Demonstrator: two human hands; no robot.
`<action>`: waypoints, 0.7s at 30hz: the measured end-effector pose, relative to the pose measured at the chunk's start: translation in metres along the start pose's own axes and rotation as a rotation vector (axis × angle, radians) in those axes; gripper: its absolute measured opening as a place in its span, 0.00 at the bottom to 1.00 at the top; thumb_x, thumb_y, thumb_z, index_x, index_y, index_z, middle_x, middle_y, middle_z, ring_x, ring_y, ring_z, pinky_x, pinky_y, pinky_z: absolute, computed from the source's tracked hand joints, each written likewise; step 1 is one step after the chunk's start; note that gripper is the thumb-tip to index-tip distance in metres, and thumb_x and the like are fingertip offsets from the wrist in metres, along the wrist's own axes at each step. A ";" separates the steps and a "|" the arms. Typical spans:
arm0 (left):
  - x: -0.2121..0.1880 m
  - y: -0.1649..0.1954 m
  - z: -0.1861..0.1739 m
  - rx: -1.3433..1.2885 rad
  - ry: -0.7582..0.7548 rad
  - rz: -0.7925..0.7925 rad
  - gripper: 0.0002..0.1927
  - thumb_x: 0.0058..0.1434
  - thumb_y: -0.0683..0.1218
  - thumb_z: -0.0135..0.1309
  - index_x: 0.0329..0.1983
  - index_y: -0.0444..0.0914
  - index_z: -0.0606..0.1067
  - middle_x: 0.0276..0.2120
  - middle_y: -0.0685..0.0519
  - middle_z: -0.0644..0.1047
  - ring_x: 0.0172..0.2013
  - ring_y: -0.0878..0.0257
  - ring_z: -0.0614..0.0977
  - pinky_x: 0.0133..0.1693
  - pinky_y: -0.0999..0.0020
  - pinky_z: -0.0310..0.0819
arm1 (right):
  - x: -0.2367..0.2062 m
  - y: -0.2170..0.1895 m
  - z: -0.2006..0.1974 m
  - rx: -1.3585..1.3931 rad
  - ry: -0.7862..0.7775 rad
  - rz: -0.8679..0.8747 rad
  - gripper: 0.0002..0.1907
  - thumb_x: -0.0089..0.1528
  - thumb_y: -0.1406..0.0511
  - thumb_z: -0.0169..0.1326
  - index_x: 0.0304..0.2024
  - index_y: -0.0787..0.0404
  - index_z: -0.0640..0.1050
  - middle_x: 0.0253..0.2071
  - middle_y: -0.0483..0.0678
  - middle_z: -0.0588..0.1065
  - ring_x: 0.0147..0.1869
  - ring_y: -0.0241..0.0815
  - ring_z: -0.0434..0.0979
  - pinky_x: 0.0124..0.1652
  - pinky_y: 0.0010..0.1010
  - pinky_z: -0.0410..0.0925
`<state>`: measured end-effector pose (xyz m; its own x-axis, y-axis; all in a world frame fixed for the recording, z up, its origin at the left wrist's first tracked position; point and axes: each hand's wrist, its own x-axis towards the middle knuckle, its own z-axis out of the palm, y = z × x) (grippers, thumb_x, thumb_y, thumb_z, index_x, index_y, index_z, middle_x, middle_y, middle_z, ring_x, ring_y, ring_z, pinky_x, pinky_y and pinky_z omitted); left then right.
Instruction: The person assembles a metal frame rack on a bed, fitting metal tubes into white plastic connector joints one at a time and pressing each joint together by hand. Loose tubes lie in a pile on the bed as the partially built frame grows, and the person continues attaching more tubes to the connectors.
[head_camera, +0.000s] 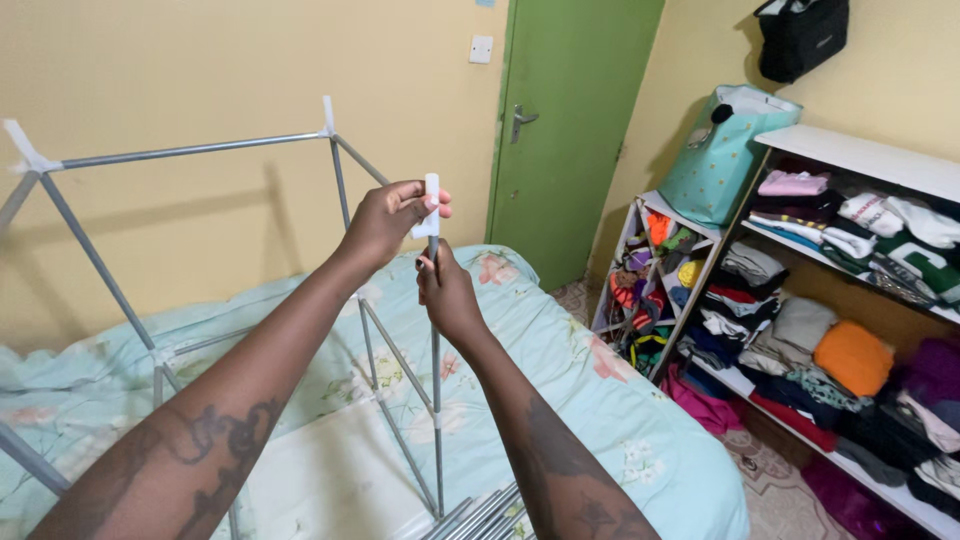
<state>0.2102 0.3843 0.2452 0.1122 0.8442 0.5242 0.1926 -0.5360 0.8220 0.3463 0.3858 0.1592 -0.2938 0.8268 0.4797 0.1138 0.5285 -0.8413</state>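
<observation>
- Two hands at work at frame centre: left hand pinched narrow on a white plastic connector; right hand just below, wrapped shut around an upright grey metal pole.
- Connector sits at the pole's top end, held between thumb and fingertips; whether fully seated on the pole cannot be told, the right hand hides the joint.
- Pole runs straight down from centre to lower centre of frame, ending beside a bundle of loose poles at the bottom edge.
- Partly built tube frame stands at upper left, white corner pieces at its joints, resting on a bed with floral sheet.
- Judged handling: pole thin, stiff, light; smooth metal, likely slippery under a loose grip, so a full wrap close under the joint suits it.
- Judged handling: connector small, light, rigid plastic; thin prongs could crack if forced at an angle; best taken at its body, pushed in line with the pole.
- Green door upper centre; open shelves of folded clothes at right.
</observation>
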 end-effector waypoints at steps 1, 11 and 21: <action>-0.001 0.002 -0.002 0.019 -0.030 0.021 0.16 0.70 0.52 0.50 0.50 0.37 0.77 0.41 0.55 0.83 0.45 0.68 0.81 0.50 0.68 0.74 | 0.000 0.001 -0.001 0.001 -0.012 0.005 0.09 0.72 0.61 0.41 0.42 0.59 0.66 0.24 0.44 0.69 0.24 0.35 0.70 0.28 0.30 0.68; 0.021 -0.040 -0.030 0.540 0.152 0.154 0.29 0.72 0.65 0.41 0.48 0.36 0.78 0.48 0.49 0.78 0.52 0.56 0.75 0.58 0.55 0.65 | 0.002 0.008 -0.014 0.163 -0.111 -0.014 0.12 0.70 0.59 0.39 0.49 0.57 0.71 0.27 0.41 0.67 0.28 0.32 0.67 0.30 0.31 0.70; 0.100 -0.082 -0.007 -0.780 0.498 -0.549 0.21 0.72 0.54 0.34 0.33 0.37 0.71 0.23 0.51 0.71 0.22 0.60 0.73 0.24 0.65 0.73 | 0.038 0.011 -0.052 0.173 -0.338 -0.085 0.09 0.69 0.63 0.47 0.46 0.63 0.67 0.32 0.47 0.74 0.33 0.35 0.78 0.38 0.30 0.71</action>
<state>0.1991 0.5125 0.2316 -0.2437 0.9671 -0.0729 -0.5992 -0.0911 0.7954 0.3860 0.4327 0.1811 -0.5947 0.6558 0.4651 -0.0784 0.5284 -0.8453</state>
